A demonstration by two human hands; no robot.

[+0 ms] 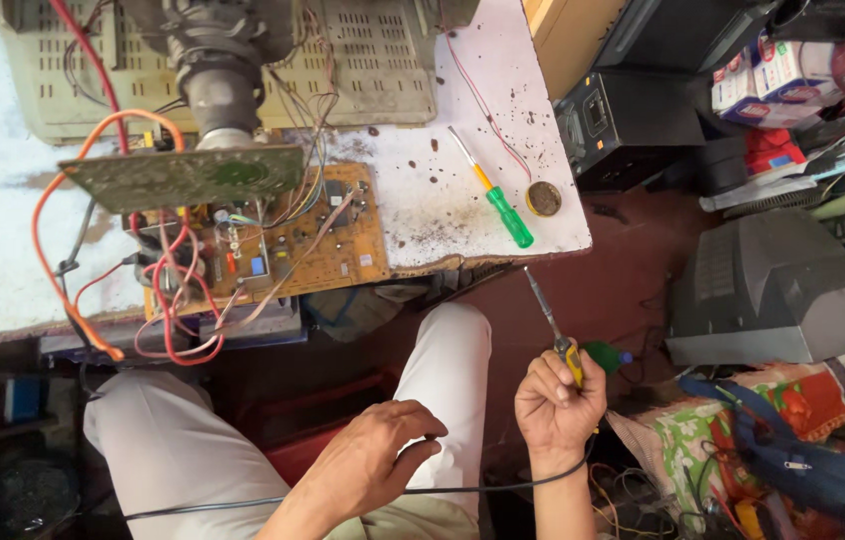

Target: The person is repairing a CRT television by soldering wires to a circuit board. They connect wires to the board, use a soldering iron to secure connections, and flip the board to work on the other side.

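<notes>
Right hand (558,400) is closed in a fist around a yellow-handled tool (553,325), its thin metal shaft angling up toward the near right corner of the worktop (423,215). Left hand (378,460) hovers over the lap, fingers loosely curled, pinching a thin black cable (483,487) that runs across to the right wrist. On the worktop, far of the hands, a green-handled screwdriver (498,195) lies beside a small round tin (544,198). To the left, an orange circuit board (293,245) sits tangled in red wires (168,300).
</notes>
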